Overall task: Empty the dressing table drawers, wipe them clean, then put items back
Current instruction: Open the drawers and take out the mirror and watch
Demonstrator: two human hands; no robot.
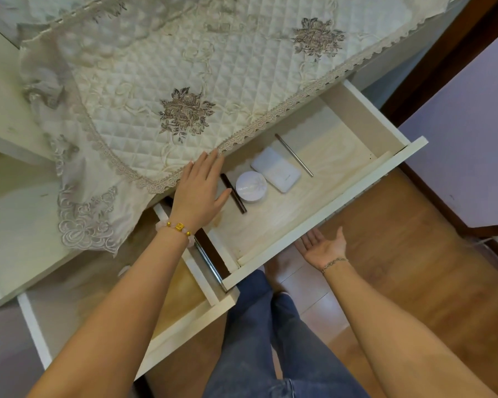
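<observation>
The upper white drawer (pixel 328 202) stands pulled out from the dressing table. Inside lie a dark slim pencil (pixel 234 193), a round white compact (pixel 251 186), a flat white rectangular case (pixel 276 169) and a thin silver stick (pixel 294 155). My left hand (pixel 199 188) hovers flat, fingers straight, over the drawer's left end beside the pencil, holding nothing. My right hand (pixel 324 245) is palm-up under the drawer's front panel, its fingertips hidden beneath the panel. A lower drawer (pixel 144 337) is also open at the left; nothing shows on its visible floor.
A quilted cream cloth (pixel 170 81) with embroidered flowers and lace trim covers the tabletop and hangs over its front edge. My legs in blue jeans (pixel 265 340) stand on the wooden floor (pixel 400 282). A purple surface (pixel 477 139) lies at the right.
</observation>
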